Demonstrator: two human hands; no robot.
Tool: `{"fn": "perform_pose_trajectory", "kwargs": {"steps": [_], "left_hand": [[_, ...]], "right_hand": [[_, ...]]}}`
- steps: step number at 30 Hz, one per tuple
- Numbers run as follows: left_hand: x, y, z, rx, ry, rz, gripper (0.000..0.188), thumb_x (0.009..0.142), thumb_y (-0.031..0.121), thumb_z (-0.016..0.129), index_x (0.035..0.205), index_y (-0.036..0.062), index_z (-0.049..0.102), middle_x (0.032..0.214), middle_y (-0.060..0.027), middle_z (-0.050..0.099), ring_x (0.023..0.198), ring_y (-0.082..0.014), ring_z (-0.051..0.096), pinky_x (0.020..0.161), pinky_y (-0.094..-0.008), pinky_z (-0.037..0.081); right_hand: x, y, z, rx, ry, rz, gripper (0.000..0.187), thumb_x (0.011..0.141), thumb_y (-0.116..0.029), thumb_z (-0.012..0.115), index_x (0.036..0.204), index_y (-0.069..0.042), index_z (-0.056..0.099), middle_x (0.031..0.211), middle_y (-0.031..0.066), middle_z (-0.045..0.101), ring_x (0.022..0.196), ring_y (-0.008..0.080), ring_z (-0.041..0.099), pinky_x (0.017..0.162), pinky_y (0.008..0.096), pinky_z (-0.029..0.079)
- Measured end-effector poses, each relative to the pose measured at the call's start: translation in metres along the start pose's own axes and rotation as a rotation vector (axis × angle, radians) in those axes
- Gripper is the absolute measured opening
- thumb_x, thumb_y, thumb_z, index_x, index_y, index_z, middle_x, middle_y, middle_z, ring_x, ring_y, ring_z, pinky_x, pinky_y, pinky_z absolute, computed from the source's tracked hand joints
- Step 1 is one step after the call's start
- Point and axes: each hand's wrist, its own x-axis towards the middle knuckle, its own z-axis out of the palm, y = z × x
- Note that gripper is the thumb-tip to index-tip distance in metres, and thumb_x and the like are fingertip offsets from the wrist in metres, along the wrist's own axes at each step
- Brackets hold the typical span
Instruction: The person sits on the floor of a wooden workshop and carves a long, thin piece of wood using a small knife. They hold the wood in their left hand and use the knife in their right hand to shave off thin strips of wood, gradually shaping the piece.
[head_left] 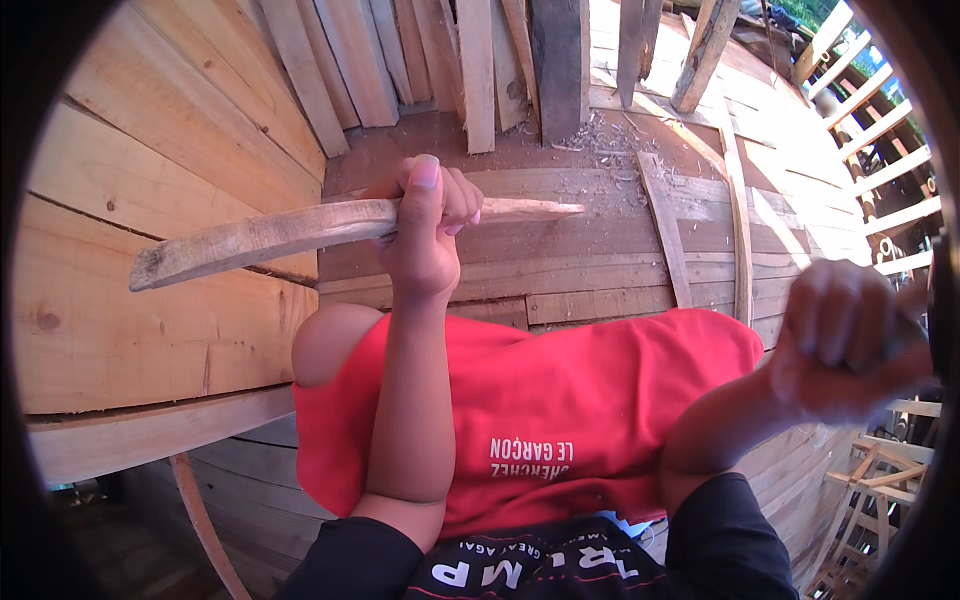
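Note:
My left hand [424, 225] is wrapped round a rough, slightly curved wooden stick [265, 232]. The stick's broad end points left, and its thinner end comes out to the right of my fingers. Raised at the far right is my right hand [840, 335], closed and blurred by motion. Whatever it grips is lost near the dark rim of the picture. Below both hands, a red cloth [590, 390] with white lettering lies over my lap.
A wall or bench of pale planks [150, 290] stands close on the left. Upright boards [478, 75] lean at the back. Wood shavings [610, 145] and loose strips [665, 225] lie on the plank floor. A slatted wooden frame [880, 490] is at the lower right.

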Motion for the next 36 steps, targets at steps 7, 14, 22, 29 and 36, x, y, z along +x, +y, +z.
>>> {"fn": "perform_pose_trajectory", "kwargs": {"steps": [7,14,22,29,36], "left_hand": [[0.002,-0.006,-0.009,-0.088,-0.032,0.021,0.041,0.100,0.016,0.045,0.062,0.0116,0.030,0.050,0.0005,0.030,0.045,-0.0117,0.027,0.047,-0.0317,0.033],[0.003,-0.007,-0.014,-0.097,0.011,0.016,0.040,0.099,0.015,0.046,0.063,0.0122,0.029,0.049,0.0006,0.028,0.045,-0.0115,0.026,0.047,-0.0316,0.032],[0.002,-0.003,-0.012,-0.021,-0.015,-0.003,0.038,0.098,0.022,0.045,0.065,0.0141,0.029,0.050,0.0008,0.025,0.047,-0.0134,0.025,0.051,-0.0333,0.033],[0.006,-0.005,-0.008,-0.127,-0.309,-0.021,0.034,0.094,0.031,0.054,0.071,0.0115,0.039,0.066,-0.0012,0.034,0.065,-0.0151,0.034,0.070,-0.0337,0.035],[0.002,-0.010,-0.012,-0.091,-0.264,0.003,0.039,0.095,0.029,0.050,0.066,0.0110,0.031,0.063,-0.0011,0.030,0.060,-0.0156,0.028,0.062,-0.0335,0.025]], "right_hand": [[0.010,-0.018,0.029,0.066,-0.185,-0.027,0.024,0.104,-0.027,0.045,0.112,-0.006,0.053,0.054,-0.0061,0.033,0.038,0.0070,0.027,0.036,0.0249,0.025],[0.010,-0.019,0.035,0.078,-0.197,-0.039,0.023,0.104,-0.028,0.046,0.106,-0.006,0.053,0.053,-0.0066,0.034,0.038,0.0068,0.028,0.035,0.0241,0.024],[0.005,-0.024,0.039,0.078,-0.200,-0.034,0.024,0.103,-0.029,0.048,0.100,-0.007,0.053,0.052,-0.0071,0.034,0.037,0.0066,0.028,0.034,0.0232,0.023],[0.010,-0.020,0.035,0.033,-0.086,0.031,0.025,0.102,-0.030,0.050,0.095,-0.007,0.053,0.052,-0.0075,0.035,0.036,0.0065,0.029,0.034,0.0224,0.023],[-0.051,0.089,-0.056,-0.396,0.565,1.087,0.037,0.103,-0.045,0.044,0.101,-0.010,0.055,0.059,-0.0078,0.027,0.046,0.0029,0.023,0.039,0.0224,0.018]]}}
